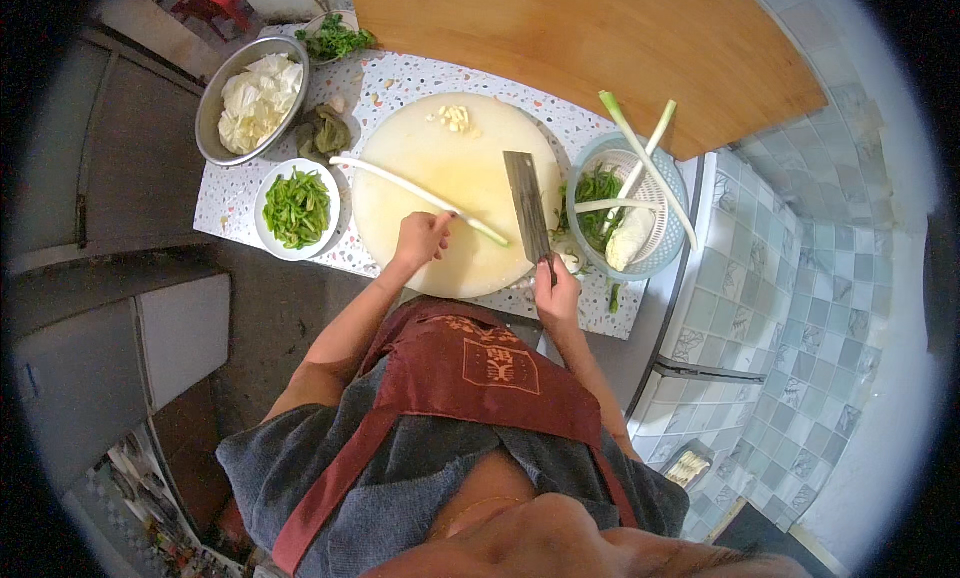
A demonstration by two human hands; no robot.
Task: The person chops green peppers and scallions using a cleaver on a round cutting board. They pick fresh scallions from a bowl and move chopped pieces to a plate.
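A round cutting board [465,180] lies before me with a long scallion stalk [420,193] across it, its green end to the right. My left hand [426,238] is at the stalk's near side, fingertips touching or just over it; whether they grip it I cannot tell. My right hand [558,289] is closed around the handle of a cleaver [528,203], whose blade points away from me over the board's right part. Chopped garlic [454,118] sits near the board's far edge.
Left of the board are a white plate of cut green peppers [295,207], a metal bowl of cabbage leaves [260,102] and a dark crumpled item [324,133]. Herbs [334,38] lie behind. At right, a blue basket [631,276] holds scallions and greens. A wooden panel [585,45] borders the speckled counter.
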